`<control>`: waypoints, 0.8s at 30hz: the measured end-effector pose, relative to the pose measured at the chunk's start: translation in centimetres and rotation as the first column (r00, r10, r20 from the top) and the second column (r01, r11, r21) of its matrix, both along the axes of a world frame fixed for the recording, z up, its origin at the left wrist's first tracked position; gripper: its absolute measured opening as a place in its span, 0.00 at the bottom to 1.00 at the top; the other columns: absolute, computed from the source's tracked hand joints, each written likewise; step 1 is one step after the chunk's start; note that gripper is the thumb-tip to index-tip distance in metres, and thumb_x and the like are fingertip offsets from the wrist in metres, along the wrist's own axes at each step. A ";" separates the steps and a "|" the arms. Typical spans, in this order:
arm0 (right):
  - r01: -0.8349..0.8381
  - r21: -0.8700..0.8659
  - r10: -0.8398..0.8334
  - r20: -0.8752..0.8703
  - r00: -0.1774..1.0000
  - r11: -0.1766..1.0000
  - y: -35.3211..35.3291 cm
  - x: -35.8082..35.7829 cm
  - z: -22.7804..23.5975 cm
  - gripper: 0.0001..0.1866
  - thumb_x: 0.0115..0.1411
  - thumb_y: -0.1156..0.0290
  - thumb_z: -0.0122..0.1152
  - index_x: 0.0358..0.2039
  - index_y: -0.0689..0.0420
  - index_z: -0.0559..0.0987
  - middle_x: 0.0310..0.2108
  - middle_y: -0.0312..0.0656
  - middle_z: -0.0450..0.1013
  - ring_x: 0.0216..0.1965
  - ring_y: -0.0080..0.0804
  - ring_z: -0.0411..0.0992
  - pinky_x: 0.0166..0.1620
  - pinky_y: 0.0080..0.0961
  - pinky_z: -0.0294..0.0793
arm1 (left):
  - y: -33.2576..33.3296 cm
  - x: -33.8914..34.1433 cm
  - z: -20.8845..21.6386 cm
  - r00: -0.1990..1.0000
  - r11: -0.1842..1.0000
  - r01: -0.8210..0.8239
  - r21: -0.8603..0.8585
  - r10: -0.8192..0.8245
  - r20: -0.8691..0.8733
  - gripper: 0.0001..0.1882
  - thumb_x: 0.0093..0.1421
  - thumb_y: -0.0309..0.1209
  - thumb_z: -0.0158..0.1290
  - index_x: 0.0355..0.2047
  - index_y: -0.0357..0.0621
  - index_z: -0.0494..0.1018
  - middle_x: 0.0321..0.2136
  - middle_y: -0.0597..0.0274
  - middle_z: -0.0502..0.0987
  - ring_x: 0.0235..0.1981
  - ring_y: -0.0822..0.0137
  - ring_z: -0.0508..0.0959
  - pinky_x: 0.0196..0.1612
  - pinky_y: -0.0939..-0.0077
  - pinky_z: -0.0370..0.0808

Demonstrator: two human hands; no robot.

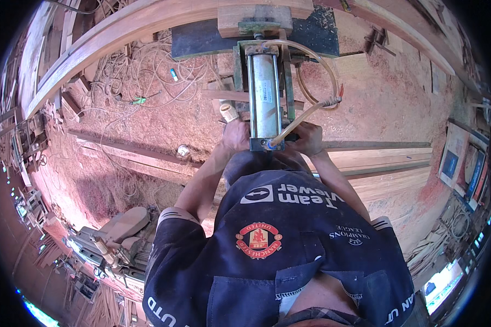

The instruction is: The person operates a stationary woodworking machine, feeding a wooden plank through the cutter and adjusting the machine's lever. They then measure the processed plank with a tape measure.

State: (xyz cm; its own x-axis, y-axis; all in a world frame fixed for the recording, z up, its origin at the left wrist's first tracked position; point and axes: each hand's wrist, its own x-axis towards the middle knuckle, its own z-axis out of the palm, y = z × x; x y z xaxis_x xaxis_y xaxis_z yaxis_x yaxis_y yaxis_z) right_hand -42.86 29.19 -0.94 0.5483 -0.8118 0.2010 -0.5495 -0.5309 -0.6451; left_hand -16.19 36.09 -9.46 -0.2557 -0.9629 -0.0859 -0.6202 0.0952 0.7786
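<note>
A silver pneumatic cylinder (266, 92) stands upright in the middle, in a greenish metal frame, with clear amber hoses (333, 73) looping off its right side. Its far end meets a wooden block (237, 20) lying against a long timber beam (147, 19). My left hand (236, 135) is curled close by the cylinder's near left side, just below a pale ribbed, tube-like piece (229, 113). On the near right side, my right hand (309, 139) is curled at a dark part mostly hidden beneath the cylinder. What the fingers of either hand grip is hidden.
Long timber boards (376, 163) lie on the sawdust-covered floor at right, and more planks (142, 158) at left. Tangled hose (174, 82) lies at far left. A machine with a rounded plate (128, 223) stands at near left. A dark plate (199, 38) sits under the block.
</note>
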 end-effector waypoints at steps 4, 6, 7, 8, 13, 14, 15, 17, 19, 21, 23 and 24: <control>-0.026 0.021 0.027 -0.045 0.999 0.999 0.1 0.0 0.1 0.19 0.37 0.56 0.80 0.24 0.52 0.80 0.20 0.39 0.76 0.22 0.42 0.78 0.27 0.39 0.78 | -0.1 0.1 0.1 0.999 0.999 0.006 0.039 -0.004 -0.042 0.31 0.46 0.63 0.64 0.29 0.45 0.85 0.19 0.41 0.79 0.22 0.41 0.81 0.29 0.49 0.79; -0.047 -0.007 0.047 -0.055 0.997 0.999 0.1 0.0 0.1 0.21 0.35 0.54 0.81 0.24 0.53 0.80 0.20 0.40 0.76 0.22 0.42 0.78 0.27 0.38 0.78 | -0.1 0.2 -0.1 0.999 0.998 0.004 -0.061 -0.007 -0.046 0.31 0.46 0.63 0.64 0.30 0.46 0.85 0.19 0.42 0.79 0.22 0.41 0.81 0.29 0.49 0.79; -0.034 -0.006 0.034 -0.016 0.999 0.999 0.1 0.0 0.1 0.22 0.35 0.53 0.80 0.24 0.53 0.80 0.20 0.40 0.76 0.23 0.42 0.78 0.28 0.39 0.78 | -0.1 0.2 -0.2 0.999 0.997 -0.002 -0.073 -0.001 -0.040 0.31 0.46 0.63 0.64 0.30 0.46 0.85 0.19 0.42 0.79 0.22 0.41 0.81 0.29 0.49 0.79; -0.028 0.003 0.028 0.017 0.999 1.000 0.0 0.1 0.0 0.22 0.35 0.53 0.80 0.25 0.53 0.81 0.21 0.40 0.76 0.23 0.42 0.78 0.28 0.39 0.78 | -0.1 0.1 -0.3 0.999 0.998 0.007 -0.058 -0.009 -0.041 0.30 0.46 0.62 0.64 0.31 0.46 0.85 0.20 0.42 0.79 0.22 0.41 0.81 0.29 0.49 0.79; -0.041 -0.010 0.042 0.042 0.998 0.999 -0.2 -0.2 -0.3 0.23 0.34 0.52 0.80 0.24 0.55 0.81 0.20 0.41 0.76 0.22 0.42 0.78 0.27 0.38 0.79 | 0.2 0.0 -0.6 1.000 1.000 0.002 -0.031 -0.002 -0.012 0.27 0.47 0.59 0.64 0.30 0.48 0.85 0.20 0.45 0.80 0.22 0.42 0.80 0.29 0.49 0.78; -0.047 -0.013 0.048 0.051 0.998 0.999 -0.2 -0.3 -0.3 0.23 0.34 0.52 0.80 0.24 0.55 0.81 0.20 0.41 0.76 0.22 0.42 0.78 0.27 0.38 0.79 | 0.3 0.0 -0.6 1.000 1.000 0.001 -0.020 -0.002 -0.004 0.26 0.46 0.58 0.64 0.30 0.48 0.85 0.20 0.45 0.80 0.22 0.42 0.80 0.28 0.49 0.78; -0.039 0.005 0.039 0.049 0.998 0.999 -0.1 -0.4 -0.3 0.23 0.35 0.52 0.80 0.24 0.55 0.81 0.20 0.41 0.76 0.22 0.42 0.78 0.27 0.38 0.78 | 0.4 0.0 -0.4 1.000 1.000 0.005 -0.006 -0.005 0.007 0.25 0.46 0.57 0.63 0.29 0.48 0.85 0.20 0.45 0.80 0.22 0.42 0.80 0.28 0.49 0.78; -0.044 0.069 0.042 0.029 0.999 0.997 0.0 -0.6 -0.4 0.22 0.39 0.52 0.79 0.31 0.52 0.85 0.24 0.41 0.79 0.25 0.42 0.80 0.30 0.38 0.80 | 0.5 0.0 0.0 1.000 1.000 0.014 0.019 -0.014 -0.003 0.23 0.46 0.55 0.63 0.27 0.48 0.84 0.20 0.45 0.79 0.22 0.42 0.80 0.27 0.49 0.77; -0.043 0.060 0.044 -0.011 0.999 0.997 0.0 -0.7 -0.7 0.23 0.40 0.51 0.79 0.34 0.51 0.86 0.27 0.41 0.81 0.27 0.42 0.81 0.31 0.38 0.81 | 0.1 0.1 0.3 0.999 1.000 0.008 0.012 -0.007 -0.050 0.21 0.46 0.54 0.63 0.26 0.49 0.83 0.20 0.45 0.79 0.22 0.42 0.80 0.27 0.49 0.77; -0.069 0.026 0.071 -0.053 0.996 0.997 0.1 -0.8 -0.9 0.24 0.40 0.49 0.79 0.34 0.51 0.86 0.27 0.41 0.81 0.27 0.42 0.81 0.31 0.38 0.81 | 0.1 0.0 0.7 0.999 1.000 0.001 0.008 0.000 -0.038 0.20 0.48 0.51 0.62 0.24 0.47 0.81 0.19 0.45 0.78 0.22 0.40 0.79 0.27 0.50 0.76; -0.066 0.061 0.069 -0.045 0.997 0.996 0.0 -1.0 -1.1 0.24 0.40 0.49 0.79 0.33 0.52 0.86 0.27 0.41 0.81 0.26 0.42 0.81 0.31 0.37 0.81 | -0.1 0.1 1.1 0.999 0.998 0.004 0.059 -0.006 0.038 0.19 0.48 0.50 0.61 0.24 0.46 0.81 0.19 0.45 0.78 0.21 0.40 0.78 0.26 0.50 0.76; -0.066 0.061 0.066 -0.007 0.998 0.996 0.0 -1.1 -1.2 0.24 0.40 0.48 0.79 0.33 0.52 0.85 0.26 0.41 0.81 0.26 0.42 0.81 0.31 0.37 0.80 | -0.1 -0.1 1.2 1.000 1.000 0.006 0.025 -0.007 0.027 0.20 0.47 0.50 0.61 0.24 0.45 0.80 0.20 0.43 0.78 0.23 0.39 0.78 0.28 0.49 0.76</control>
State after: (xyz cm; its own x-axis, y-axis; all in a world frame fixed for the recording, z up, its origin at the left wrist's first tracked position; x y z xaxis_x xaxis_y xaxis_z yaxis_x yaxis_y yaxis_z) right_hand -43.97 29.19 -2.18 0.6025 -0.7844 0.1471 -0.5204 -0.5260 -0.6727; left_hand -16.25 35.97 -8.22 -0.2591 -0.9588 -0.1164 -0.6404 0.0803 0.7638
